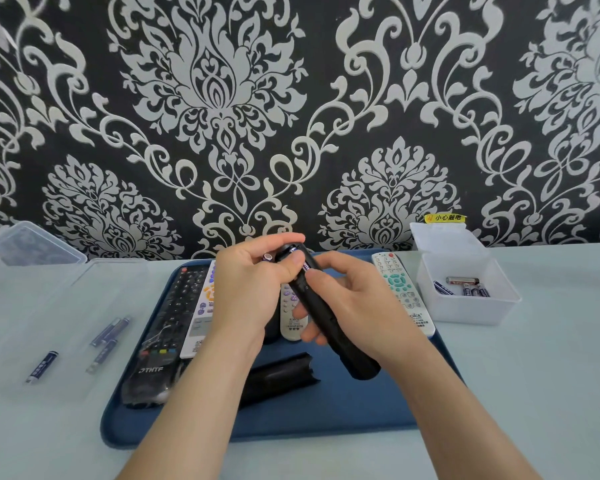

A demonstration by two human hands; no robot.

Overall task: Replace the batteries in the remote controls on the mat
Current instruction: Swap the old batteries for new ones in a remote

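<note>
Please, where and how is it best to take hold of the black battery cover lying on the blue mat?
Grip the curved black plastic battery cover across its two long edges near the middle, coming from above. It lies flat and free on the blue mat, notched end to the right, with nothing on it.
</note>
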